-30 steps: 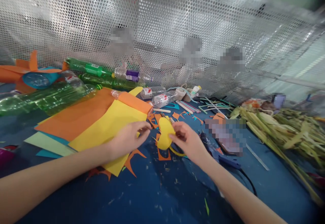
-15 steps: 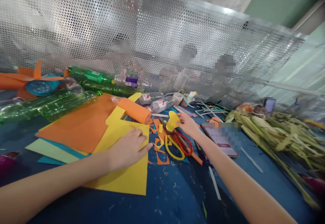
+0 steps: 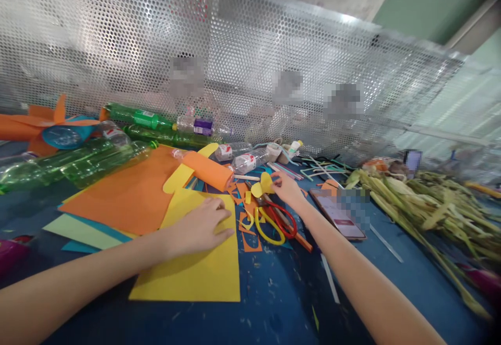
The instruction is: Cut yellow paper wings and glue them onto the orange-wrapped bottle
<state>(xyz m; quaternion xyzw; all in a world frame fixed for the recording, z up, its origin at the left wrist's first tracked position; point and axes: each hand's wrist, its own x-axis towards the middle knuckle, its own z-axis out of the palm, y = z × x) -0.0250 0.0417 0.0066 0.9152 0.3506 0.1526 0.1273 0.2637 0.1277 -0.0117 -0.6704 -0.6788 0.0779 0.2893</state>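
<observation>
My left hand (image 3: 201, 227) lies spread on a yellow sheet (image 3: 203, 277), palm down and holding nothing. In my right hand (image 3: 288, 191) a small rounded yellow paper cutout (image 3: 262, 183) is pinched by its right side, just above the scissors. The scissors (image 3: 276, 222), with one yellow and one red handle loop, rest on orange paper scraps (image 3: 251, 240). An orange sheet (image 3: 125, 199) tops a stack of coloured paper left of the yellow sheet. Behind it lies a bottle wrapped in orange paper (image 3: 209, 168), with a long yellow strip (image 3: 180, 178) beneath it.
Green bottles (image 3: 109, 162) and clear bottles (image 3: 250, 161) line the back, before a perforated metal screen (image 3: 242, 58). A phone (image 3: 338, 214) lies right of my right hand. Dried husks (image 3: 422, 214) cover the far right. Straws (image 3: 324, 167) lie behind the phone.
The yellow sheet has shifted slightly right and turned under my left hand. The yellow cutout in my right hand has tilted, its lower part now further left.
</observation>
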